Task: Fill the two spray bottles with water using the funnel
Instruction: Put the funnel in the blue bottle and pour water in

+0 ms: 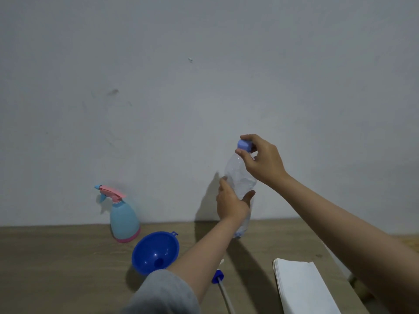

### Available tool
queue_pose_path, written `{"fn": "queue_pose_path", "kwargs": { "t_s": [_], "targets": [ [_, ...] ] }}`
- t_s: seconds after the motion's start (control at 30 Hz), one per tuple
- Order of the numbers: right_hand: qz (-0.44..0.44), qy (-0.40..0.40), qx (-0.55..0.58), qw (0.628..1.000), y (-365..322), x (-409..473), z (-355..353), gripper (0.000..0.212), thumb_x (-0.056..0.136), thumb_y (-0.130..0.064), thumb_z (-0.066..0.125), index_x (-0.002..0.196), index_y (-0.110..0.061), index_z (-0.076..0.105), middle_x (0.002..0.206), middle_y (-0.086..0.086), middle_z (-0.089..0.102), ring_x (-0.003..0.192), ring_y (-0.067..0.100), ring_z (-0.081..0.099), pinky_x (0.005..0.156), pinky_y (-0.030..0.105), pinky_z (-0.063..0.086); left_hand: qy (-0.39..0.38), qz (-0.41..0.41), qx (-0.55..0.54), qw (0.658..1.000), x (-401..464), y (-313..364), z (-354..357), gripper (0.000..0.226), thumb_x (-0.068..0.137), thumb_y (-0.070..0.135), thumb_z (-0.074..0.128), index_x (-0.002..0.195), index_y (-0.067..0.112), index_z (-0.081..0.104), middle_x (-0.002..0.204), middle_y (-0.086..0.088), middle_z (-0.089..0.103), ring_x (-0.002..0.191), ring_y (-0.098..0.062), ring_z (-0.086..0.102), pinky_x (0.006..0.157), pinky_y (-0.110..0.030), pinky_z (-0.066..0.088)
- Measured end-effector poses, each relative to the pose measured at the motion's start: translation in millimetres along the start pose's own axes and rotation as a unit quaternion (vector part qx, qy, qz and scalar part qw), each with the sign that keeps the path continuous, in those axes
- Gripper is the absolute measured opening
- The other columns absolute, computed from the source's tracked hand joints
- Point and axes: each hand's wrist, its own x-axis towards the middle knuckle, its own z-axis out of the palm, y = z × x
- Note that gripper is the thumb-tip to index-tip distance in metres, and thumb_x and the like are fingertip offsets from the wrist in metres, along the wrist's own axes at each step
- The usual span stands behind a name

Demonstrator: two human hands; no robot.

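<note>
A clear plastic water bottle (240, 177) stands upright on the wooden table (56, 268) near the wall. My left hand (231, 200) grips its body. My right hand (260, 158) pinches its blue cap (244, 145) at the top. A light-blue spray bottle (123, 219) with a pink trigger head and pink base stands at the left by the wall. A blue funnel (155, 251) lies on the table, partly behind my left forearm. A blue collar with a white dip tube (221, 282) lies just right of that forearm. I see only one spray bottle body.
A stack of white paper (303, 288) lies at the front right of the table. The grey wall (204, 87) rises directly behind the table. The table's right edge runs diagonally under my right forearm.
</note>
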Motion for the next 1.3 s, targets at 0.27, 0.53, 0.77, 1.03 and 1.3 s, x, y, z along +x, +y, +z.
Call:
{"fn": "queue_pose_path", "kwargs": {
  "t_s": [0.27,0.53,0.77,1.03,1.3],
  "targets": [
    [0.061,0.021,0.035,0.997,-65,-38,-51,0.034,0.079,-0.036,0.074,0.105,-0.015,0.066,0.087,-0.003,0.069,0.077,0.011,0.065,0.072,0.022,0.053,-0.052,0.026,-0.041,0.997,-67,15,-45,0.071,0.074,0.044,0.077,0.125,0.022,0.032,0.128,0.001,0.051,0.112,-0.022,0.055,0.083,-0.028,0.048],
    [0.068,-0.108,-0.072,0.989,-90,-91,-75,0.035,0.077,-0.044,0.073,0.097,-0.016,0.065,0.076,-0.002,0.069,0.072,0.012,0.064,0.071,0.036,0.055,-0.084,-0.011,-0.044,0.995,-130,-15,-65,0.077,0.065,0.039,0.086,0.121,0.02,0.037,0.128,0.001,0.053,0.116,-0.022,0.053,0.082,-0.025,0.047],
    [0.033,-0.109,-0.109,0.987,-107,-89,-80,0.035,0.075,-0.043,0.076,0.085,-0.01,0.068,0.062,-0.01,0.057,0.061,0.002,0.051,0.055,0.02,0.039,-0.042,-0.003,-0.09,0.995,-145,-25,-65,0.066,0.062,0.041,0.087,0.106,0.019,0.041,0.103,0.008,0.056,0.097,-0.018,0.058,0.073,-0.023,0.046],
    [0.006,-0.198,-0.094,0.976,-105,-76,-88,0.026,0.08,-0.02,0.075,0.103,-0.01,0.072,0.082,-0.008,0.061,0.073,0.004,0.058,0.069,0.013,0.048,-0.033,0.022,-0.091,0.995,-141,-35,-58,0.06,0.063,0.042,0.086,0.103,0.023,0.045,0.103,0.012,0.061,0.093,-0.013,0.061,0.078,-0.031,0.054],
    [0.001,-0.298,-0.007,0.955,-98,-60,-101,0.028,0.076,-0.001,0.074,0.096,-0.021,0.072,0.097,-0.005,0.072,0.098,0.014,0.067,0.093,0.035,0.052,-0.015,0.033,-0.09,0.995,-140,-38,-52,0.059,0.063,0.043,0.085,0.104,0.025,0.045,0.103,0.013,0.06,0.093,-0.012,0.061,0.077,-0.034,0.056]
  ]
}}
